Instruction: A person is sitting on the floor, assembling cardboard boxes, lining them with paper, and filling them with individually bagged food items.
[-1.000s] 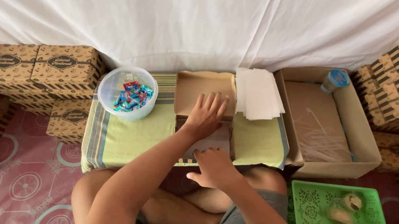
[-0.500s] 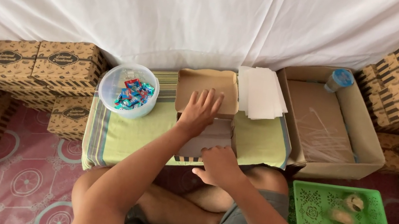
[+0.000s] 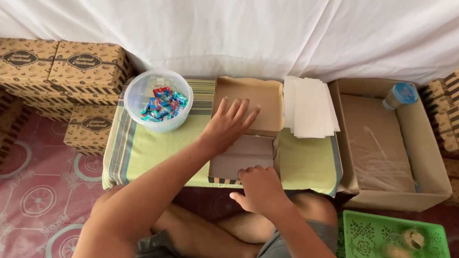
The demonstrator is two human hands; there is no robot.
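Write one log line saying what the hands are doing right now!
left hand: flat on open brown cardboard box | right hand: at box's near edge | beside: clear plastic bowl of sweets

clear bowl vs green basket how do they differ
The clear bowl is round, see-through plastic and sits on the striped cloth by the left hand. The green basket is rectangular with pierced walls and sits low, right of the right hand. The bowl holds small bright wrapped pieces; the basket holds larger pale wrapped rounds. Both are open-topped plastic containers.
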